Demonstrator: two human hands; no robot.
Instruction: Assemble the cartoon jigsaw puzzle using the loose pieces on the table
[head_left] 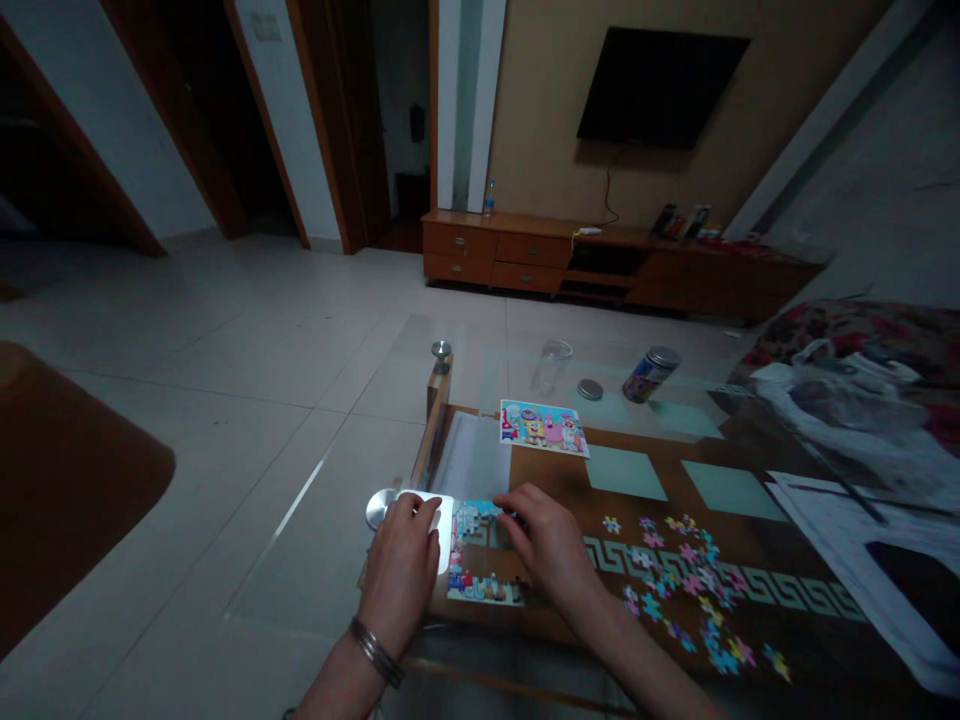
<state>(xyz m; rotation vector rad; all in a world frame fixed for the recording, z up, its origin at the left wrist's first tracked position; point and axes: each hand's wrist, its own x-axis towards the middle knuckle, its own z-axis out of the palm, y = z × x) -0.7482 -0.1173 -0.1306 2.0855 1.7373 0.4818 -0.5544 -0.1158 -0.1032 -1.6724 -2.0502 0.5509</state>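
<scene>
A partly built jigsaw puzzle (480,572) lies on the glass coffee table (360,590) near its front left corner. My left hand (403,570) rests on the puzzle's left edge, fingers curled down over a white sheet (447,520). My right hand (546,545) hovers over the puzzle's upper right part, fingers bent and pinched near a piece; what they hold is hidden. Several loose colourful puzzle pieces (690,590) are scattered to the right. A cartoon reference picture (543,427) lies farther back on the table.
A clear glass (551,366), a round lid (590,389) and a printed tin (649,374) stand at the table's far side. Papers (862,560) and a plastic bag (825,395) lie at the right. A wooden TV cabinet (600,262) stands against the far wall.
</scene>
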